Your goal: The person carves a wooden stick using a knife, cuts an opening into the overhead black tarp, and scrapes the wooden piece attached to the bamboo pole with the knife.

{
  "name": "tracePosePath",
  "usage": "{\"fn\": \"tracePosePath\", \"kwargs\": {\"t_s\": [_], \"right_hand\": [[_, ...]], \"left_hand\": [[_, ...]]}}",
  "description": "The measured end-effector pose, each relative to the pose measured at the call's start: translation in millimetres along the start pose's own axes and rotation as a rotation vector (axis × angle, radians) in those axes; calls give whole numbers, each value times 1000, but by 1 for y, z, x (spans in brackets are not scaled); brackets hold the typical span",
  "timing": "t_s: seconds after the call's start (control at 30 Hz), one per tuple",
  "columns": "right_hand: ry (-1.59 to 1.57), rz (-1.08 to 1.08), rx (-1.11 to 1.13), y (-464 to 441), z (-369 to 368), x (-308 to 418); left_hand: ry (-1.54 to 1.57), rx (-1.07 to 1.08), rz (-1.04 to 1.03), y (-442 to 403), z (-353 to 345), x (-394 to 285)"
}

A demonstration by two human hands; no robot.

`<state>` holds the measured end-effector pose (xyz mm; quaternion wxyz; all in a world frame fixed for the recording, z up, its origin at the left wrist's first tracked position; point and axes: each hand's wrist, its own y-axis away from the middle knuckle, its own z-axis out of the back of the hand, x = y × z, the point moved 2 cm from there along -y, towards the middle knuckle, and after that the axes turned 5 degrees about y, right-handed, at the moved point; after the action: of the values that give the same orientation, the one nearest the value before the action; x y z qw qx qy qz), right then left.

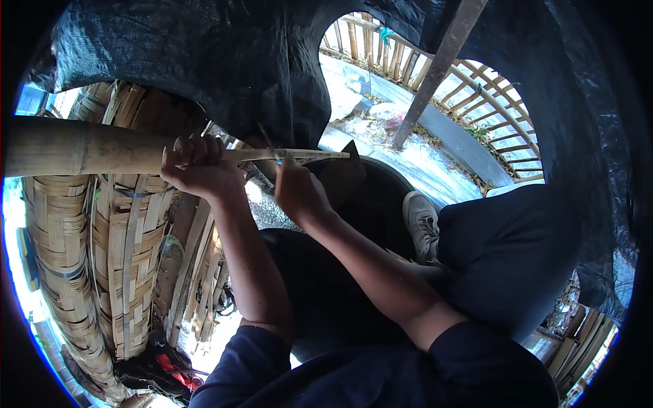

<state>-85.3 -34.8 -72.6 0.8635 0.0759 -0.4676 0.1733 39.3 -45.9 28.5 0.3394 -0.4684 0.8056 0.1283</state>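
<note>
A thick bamboo pole comes in from the left edge and narrows to a thin pale strip that points right. My left hand is wrapped round the pole where it narrows, fingers curled over the top. Close to the strip, my right hand is closed on a thin-bladed tool, whose dark blade sticks up past the strip. Most of the tool's handle is hidden inside the fist. The strip's far end lies over a dark round container.
Woven bamboo rolls stand at the left. Black plastic sheeting hangs across the top and right. A wooden post slants before a bamboo fence. My shoe rests beside the dark container.
</note>
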Motion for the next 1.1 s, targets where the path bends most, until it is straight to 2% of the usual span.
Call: {"fn": "tracePosePath", "kwargs": {"t_s": [0.03, 0.07, 0.13, 0.2, 0.23, 0.3, 0.33, 0.4, 0.53, 0.6, 0.63, 0.7, 0.73, 0.8, 0.87, 0.93, 1.0, 1.07, 1.1], "right_hand": [[35, -31, 119, 2, 8, 13], [34, -32, 121, 3, 2, 5], [82, -55, -6, 4, -7, -13], [70, -33, 12, 0, -2, -6], [52, -23, 33, -1, 5, 4], [35, 21, 10, 0, 13, 22], [35, 20, 16, 0, 7, 15], [86, -126, 108, -5, 2, -4], [50, -51, 105, -4, 17, 14], [38, -58, 137, -3, 22, 18], [38, -85, 161, -7, 20, 9], [3, -78, 138, -12, 22, 3], [7, -69, 131, -12, 26, 6], [83, -65, 207, -7, 33, 22], [40, -44, 157, -3, 31, 22], [150, -198, 274, -9, 18, -11], [265, -134, 236, -10, 18, -36], [114, -183, 155, -7, 32, -25], [20, -94, 145, -6, 37, -12]], "left_hand": [[-3, 0, 4, 3, -2, 1], [-41, 45, 4, 6, -5, 3], [-73, 85, -1, 10, -10, 3], [-99, -126, -60, 9, -9, 3], [-95, -124, -61, 7, -8, 4], [-10, 85, 20, 7, -10, 7], [-13, 80, 20, 10, -11, 7], [-122, -27, -68, 14, -16, 7], [-93, -3, -37, 8, -9, 5], [-48, 239, 14, 14, -17, 7], [-50, 233, 12, 11, -10, 5], [-12, 74, 20, -1, 4, 3], [-3, 80, 14, -2, 4, 4], [87, 200, 102, -1, 1, 5], [115, 258, 117, 5, -4, 6], [6, 279, 92, 4, -6, 4], [73, 300, 117, 4, 0, 3], [137, 335, 151, 1, -4, 6], [145, 409, 172, 7, -9, 8]]}}
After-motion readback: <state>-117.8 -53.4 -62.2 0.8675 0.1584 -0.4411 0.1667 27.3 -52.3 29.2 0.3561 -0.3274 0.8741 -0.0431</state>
